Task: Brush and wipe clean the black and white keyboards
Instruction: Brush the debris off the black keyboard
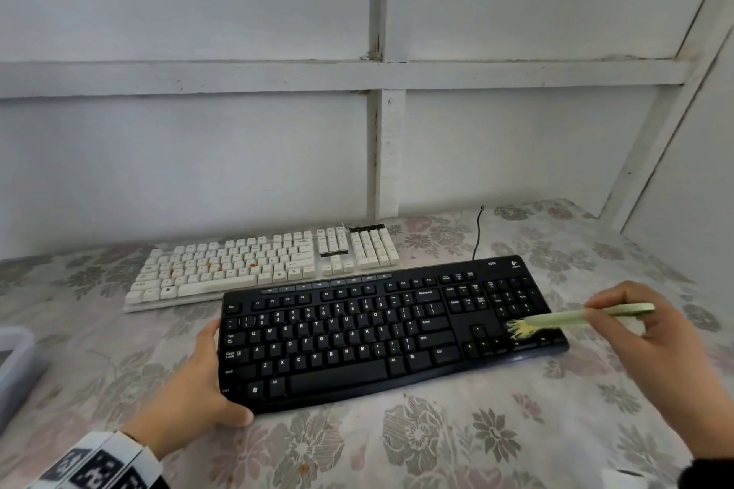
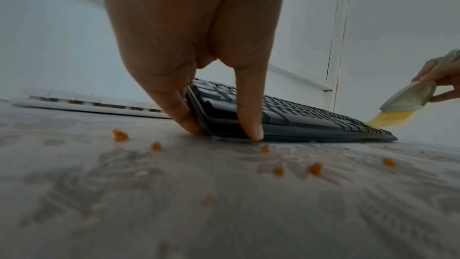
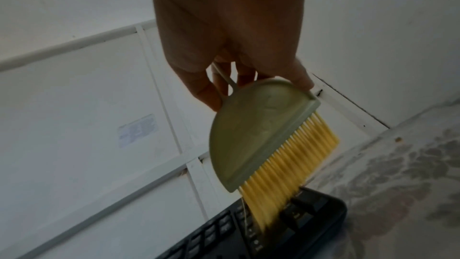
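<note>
The black keyboard (image 1: 381,333) lies on the flowered table cover, nearest me. My left hand (image 1: 198,385) grips its left end, with the thumb on the front corner (image 2: 250,121) and the fingers (image 2: 179,109) against the side edge. My right hand (image 1: 631,326) holds a pale green brush (image 1: 572,317) with yellow bristles (image 3: 286,168). The bristles touch the keys near the number pad at the keyboard's right end (image 3: 271,229). The white keyboard (image 1: 262,264) lies behind the black one; some of its keys carry orange stains.
Orange crumbs (image 2: 314,168) are scattered on the cover in front of the black keyboard. A clear plastic box (image 1: 14,361) sits at the left edge. A black cable (image 1: 478,228) runs back toward the white panelled wall (image 1: 198,151).
</note>
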A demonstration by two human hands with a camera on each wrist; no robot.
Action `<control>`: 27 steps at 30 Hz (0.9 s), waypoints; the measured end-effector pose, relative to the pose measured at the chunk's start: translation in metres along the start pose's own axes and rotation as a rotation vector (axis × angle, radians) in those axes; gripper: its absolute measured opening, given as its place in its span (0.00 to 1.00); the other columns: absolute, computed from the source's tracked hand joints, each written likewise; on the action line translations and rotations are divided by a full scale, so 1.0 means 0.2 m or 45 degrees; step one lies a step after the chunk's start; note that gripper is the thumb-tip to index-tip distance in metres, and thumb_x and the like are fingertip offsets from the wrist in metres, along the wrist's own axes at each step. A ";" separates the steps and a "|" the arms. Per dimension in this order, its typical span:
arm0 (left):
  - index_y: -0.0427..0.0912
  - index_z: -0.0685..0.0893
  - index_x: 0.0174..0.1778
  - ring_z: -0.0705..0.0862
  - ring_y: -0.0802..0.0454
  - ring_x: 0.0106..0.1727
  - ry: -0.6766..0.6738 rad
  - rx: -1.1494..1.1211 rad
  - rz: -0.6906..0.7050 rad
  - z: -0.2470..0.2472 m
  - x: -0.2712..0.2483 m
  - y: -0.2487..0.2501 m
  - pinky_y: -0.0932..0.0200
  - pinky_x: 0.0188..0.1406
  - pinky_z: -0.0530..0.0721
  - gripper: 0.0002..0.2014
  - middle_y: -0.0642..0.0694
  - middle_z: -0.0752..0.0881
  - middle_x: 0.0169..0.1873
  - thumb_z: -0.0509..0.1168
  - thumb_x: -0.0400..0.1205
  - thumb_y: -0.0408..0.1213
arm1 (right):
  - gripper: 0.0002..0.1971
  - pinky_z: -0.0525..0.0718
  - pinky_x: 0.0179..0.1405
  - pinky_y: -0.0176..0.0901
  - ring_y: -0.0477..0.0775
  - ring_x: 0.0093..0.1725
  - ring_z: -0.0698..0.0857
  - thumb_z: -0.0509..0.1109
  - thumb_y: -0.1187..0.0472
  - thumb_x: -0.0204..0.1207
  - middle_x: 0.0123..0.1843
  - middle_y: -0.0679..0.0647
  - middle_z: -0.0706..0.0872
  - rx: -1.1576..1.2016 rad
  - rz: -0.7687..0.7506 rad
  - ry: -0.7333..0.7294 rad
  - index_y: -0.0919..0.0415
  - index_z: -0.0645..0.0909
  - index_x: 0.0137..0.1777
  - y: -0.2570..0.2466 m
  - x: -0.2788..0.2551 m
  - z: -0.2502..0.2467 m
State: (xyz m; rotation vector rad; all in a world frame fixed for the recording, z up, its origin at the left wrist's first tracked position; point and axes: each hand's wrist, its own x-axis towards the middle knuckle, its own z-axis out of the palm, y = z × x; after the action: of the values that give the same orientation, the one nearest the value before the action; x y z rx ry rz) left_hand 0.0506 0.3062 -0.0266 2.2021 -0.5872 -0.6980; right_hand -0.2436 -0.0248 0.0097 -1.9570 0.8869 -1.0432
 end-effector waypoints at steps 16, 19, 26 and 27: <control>0.55 0.45 0.78 0.86 0.50 0.46 0.001 0.028 0.007 0.00 0.01 -0.01 0.56 0.44 0.83 0.60 0.49 0.84 0.49 0.79 0.59 0.24 | 0.15 0.71 0.19 0.30 0.47 0.29 0.78 0.71 0.69 0.75 0.38 0.47 0.82 -0.043 0.094 0.091 0.44 0.82 0.39 0.06 0.03 -0.05; 0.56 0.44 0.78 0.85 0.53 0.48 -0.003 0.039 0.014 0.00 0.01 -0.02 0.61 0.42 0.80 0.61 0.52 0.83 0.51 0.79 0.60 0.26 | 0.20 0.75 0.29 0.30 0.45 0.37 0.80 0.71 0.68 0.73 0.45 0.38 0.82 -0.213 0.015 0.224 0.36 0.79 0.37 -0.06 -0.02 -0.02; 0.57 0.44 0.78 0.83 0.54 0.51 -0.012 0.052 0.058 -0.01 0.02 -0.03 0.65 0.43 0.79 0.59 0.53 0.81 0.55 0.79 0.61 0.27 | 0.12 0.79 0.39 0.28 0.43 0.40 0.82 0.75 0.65 0.71 0.43 0.39 0.85 0.079 -0.332 -0.298 0.44 0.84 0.39 -0.42 -0.37 0.43; 0.57 0.44 0.78 0.83 0.55 0.52 -0.011 0.056 0.058 -0.01 0.03 -0.03 0.65 0.43 0.79 0.60 0.53 0.81 0.55 0.79 0.61 0.27 | 0.10 0.78 0.42 0.32 0.41 0.42 0.82 0.73 0.61 0.69 0.43 0.38 0.85 0.062 -0.413 -0.335 0.42 0.82 0.42 -0.45 -0.42 0.52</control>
State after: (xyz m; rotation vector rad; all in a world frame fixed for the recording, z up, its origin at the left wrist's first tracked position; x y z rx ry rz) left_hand 0.0569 0.3077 -0.0323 2.2203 -0.6608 -0.6769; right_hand -0.1692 0.1182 0.0126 -2.1802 0.4059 -0.9425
